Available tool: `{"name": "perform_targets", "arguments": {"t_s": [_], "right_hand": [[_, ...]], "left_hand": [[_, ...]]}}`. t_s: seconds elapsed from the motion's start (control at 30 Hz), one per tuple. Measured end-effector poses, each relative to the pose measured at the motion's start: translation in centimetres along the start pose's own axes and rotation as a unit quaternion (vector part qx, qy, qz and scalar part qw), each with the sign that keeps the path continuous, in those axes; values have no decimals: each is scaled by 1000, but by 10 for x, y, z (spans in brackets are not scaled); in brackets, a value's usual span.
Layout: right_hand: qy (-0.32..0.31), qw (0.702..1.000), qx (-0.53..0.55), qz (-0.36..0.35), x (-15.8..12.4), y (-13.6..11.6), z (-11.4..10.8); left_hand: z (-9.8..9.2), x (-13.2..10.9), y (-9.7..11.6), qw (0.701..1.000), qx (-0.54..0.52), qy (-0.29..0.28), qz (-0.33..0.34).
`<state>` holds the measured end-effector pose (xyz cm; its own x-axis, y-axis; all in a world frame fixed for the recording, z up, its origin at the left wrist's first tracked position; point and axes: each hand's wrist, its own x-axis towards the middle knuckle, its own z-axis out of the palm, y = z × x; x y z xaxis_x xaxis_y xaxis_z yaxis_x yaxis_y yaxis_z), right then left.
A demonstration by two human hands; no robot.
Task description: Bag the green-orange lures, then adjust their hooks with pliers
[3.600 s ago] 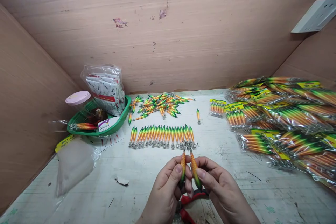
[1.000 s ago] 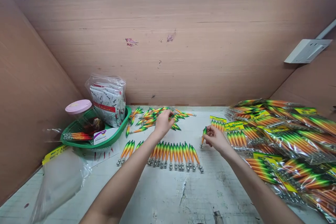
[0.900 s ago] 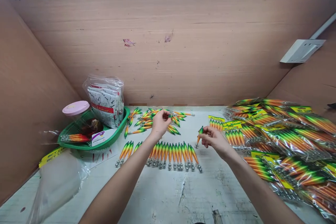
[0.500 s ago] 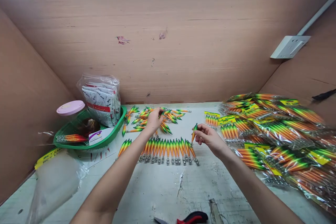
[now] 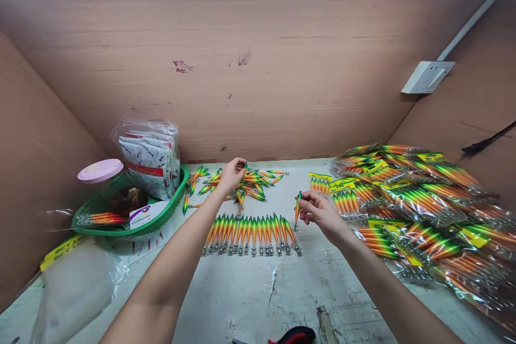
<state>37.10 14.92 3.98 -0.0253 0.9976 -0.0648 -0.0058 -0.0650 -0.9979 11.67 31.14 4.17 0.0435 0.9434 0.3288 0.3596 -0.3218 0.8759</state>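
I have the right hand [image 5: 318, 212] pinching a lure [image 5: 298, 209] near the row's right edge [image 5: 291, 236], the left hand [image 5: 233, 173] pinching another lure [image 5: 245, 165] above the pile [image 5: 253, 193]; open surface [image 5: 242, 290] lies nearer.

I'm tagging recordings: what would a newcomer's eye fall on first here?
The heap of bagged lures on the right, bright orange and green, probably draws it. Next come the row of lures at centre, the right hand holding a lure near the row's right end, and the green basket at left.

The table [image 5: 250, 301] bears loose lures [image 5: 253, 234], bagged lures [image 5: 427, 199] and a basket [image 5: 177, 199].
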Motion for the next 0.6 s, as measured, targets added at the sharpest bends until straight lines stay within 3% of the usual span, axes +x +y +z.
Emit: {"name": "perform_targets", "arguments": {"t_s": [0.23,0.37,0.47,0.6], "right_hand": [[1,1000,3,-9,-3,0,0],[14,1000,17,-22,-1,-3,2],[19,999,36,-35,1,-11,7],[5,996,77,-35,-3,-29,17]], "left_hand": [[-12,8,12,993,-89,77,-9],[-18,7,23,985,-147,91,-24],[-17,0,39,978,-192,59,-54],[-9,-31,70,954,-266,-73,-119]]}}
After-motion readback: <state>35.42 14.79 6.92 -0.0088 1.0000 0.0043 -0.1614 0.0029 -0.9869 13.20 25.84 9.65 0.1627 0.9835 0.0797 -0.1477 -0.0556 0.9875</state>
